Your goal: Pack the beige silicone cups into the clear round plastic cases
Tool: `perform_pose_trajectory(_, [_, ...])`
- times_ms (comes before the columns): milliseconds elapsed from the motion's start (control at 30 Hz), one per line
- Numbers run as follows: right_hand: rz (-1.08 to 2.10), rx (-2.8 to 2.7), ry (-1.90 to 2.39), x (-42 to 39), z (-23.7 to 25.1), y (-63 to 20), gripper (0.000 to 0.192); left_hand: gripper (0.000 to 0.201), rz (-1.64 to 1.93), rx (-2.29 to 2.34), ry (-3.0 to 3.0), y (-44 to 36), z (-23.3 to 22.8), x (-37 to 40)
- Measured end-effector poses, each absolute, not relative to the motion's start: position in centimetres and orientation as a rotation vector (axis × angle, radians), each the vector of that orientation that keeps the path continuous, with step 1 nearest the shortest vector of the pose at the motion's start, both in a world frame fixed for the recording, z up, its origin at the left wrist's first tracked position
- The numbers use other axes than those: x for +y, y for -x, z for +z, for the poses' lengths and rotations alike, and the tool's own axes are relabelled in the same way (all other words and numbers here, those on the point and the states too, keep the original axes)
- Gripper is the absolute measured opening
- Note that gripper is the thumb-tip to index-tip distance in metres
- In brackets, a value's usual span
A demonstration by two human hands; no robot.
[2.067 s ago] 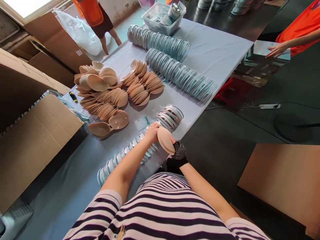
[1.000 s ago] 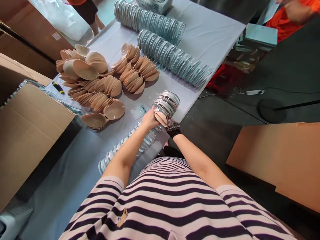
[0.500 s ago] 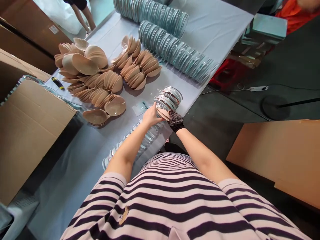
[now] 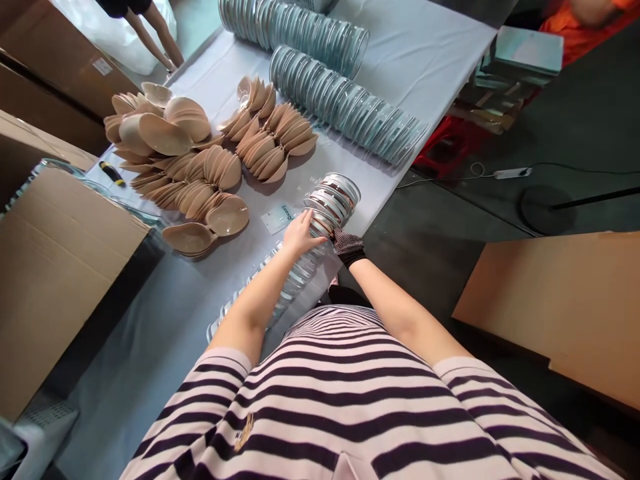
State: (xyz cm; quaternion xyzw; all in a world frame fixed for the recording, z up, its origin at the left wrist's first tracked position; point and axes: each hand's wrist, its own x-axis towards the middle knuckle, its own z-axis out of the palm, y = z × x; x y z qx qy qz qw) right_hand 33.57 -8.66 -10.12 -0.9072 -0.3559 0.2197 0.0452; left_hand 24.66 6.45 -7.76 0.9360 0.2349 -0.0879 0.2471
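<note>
From the head camera, both hands meet at a short row of round clear boxes (image 4: 333,200) lying on its side near the table's edge. The left hand (image 4: 299,235) is bare. Its fingers are spread flat against the near end of the row, pushing on it, not wrapped around anything. The right hand (image 4: 345,244) wears a black mesh glove and presses the same end from the other side. The glove hides its fingers, so I cannot tell if it grips something. Brown shows inside the boxes.

Just left of the left hand lies a small white card (image 4: 281,218) with blue writing, too small to read. Under the left arm, a long line of clear boxes (image 4: 260,287) runs back toward the person's striped shirt (image 4: 350,407).

Farther left of the hands sit piles of tan round pads (image 4: 200,167). Beyond the hands lie two long rows of bluish clear lids (image 4: 345,100). All of it rests on a pale blue tablecloth (image 4: 430,47). A brown cardboard box (image 4: 55,267) stands far to the left. Another person's legs (image 4: 150,30) show at the top.
</note>
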Motion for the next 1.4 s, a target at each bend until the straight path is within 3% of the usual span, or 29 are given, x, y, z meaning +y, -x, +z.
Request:
perform_pose_trajectory(167, [0.839,-0.936,2.778,-9.5,-9.5,-34.4,0.042,0.1,-0.24,0.616,-2.564,-24.7,-7.9,6.4])
perform_pose_trajectory(367, [0.981,-0.262,2.386,-9.1,-10.3,-33.7,0.031,0.098,-0.233,0.618,-2.586,-24.7,-7.9,6.3])
perform_pose_trajectory(533, [1.008,-0.126,2.3,-8.1,-10.7,-32.4,0.039,0.095,-0.2,0.615,-2.593,-24.6,-8.3,6.2])
perform_pose_trajectory(633, [1.053,-0.168,2.297,-8.4,-10.3,-32.8,0.035,0.091,-0.14,0.6,-2.595,-24.4,-8.5,6.0])
perform_pose_trajectory(800, [0.947,-0.447,2.442,-9.6,-8.7,-34.1,0.021,0.067,0.049,0.482,-2.598,-24.0,-8.6,5.8])
perform_pose_trajectory(933, [0.825,-0.886,2.614,-9.9,-7.5,-34.3,0.029,0.06,0.11,0.472,-2.578,-24.0,-8.9,5.8])
perform_pose_trajectory(1100, [0.883,-0.9,2.669,-8.7,-7.1,-34.5,0.04,0.048,0.113,0.429,-2.611,-24.0,-9.0,6.0])
perform_pose_trajectory(1400, [1.035,-1.004,2.524,-7.1,-7.6,-36.0,0.016,0.042,0.048,0.455,-2.643,-24.1,-8.2,5.6])
